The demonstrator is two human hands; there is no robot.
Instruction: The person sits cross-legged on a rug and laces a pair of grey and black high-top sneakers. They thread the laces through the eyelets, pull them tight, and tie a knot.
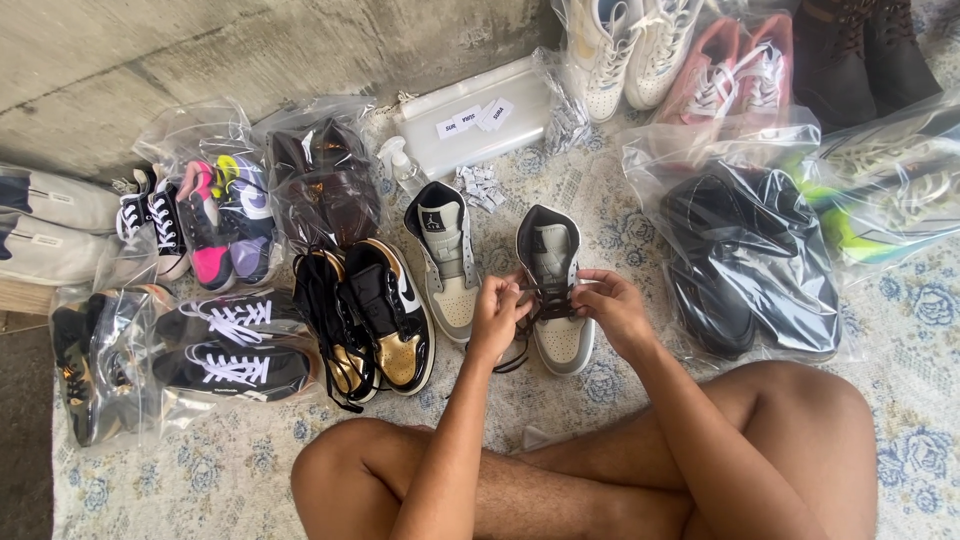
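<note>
A grey and white high-top sneaker [556,262] with dark laces stands on the patterned rug in front of my crossed legs. My left hand [497,315] pinches a dark lace at the shoe's left side. My right hand [610,305] grips the lace on the shoe's right side. Both hands are over the lacing area. The matching sneaker [444,262] stands just to the left, untouched.
A black and gold pair [375,315] lies left of the grey shoes. Bagged sneakers [235,345] fill the left side, and a bagged black pair [750,265] lies right. A spray bottle [402,165] and a clear pouch [480,120] rest by the concrete wall.
</note>
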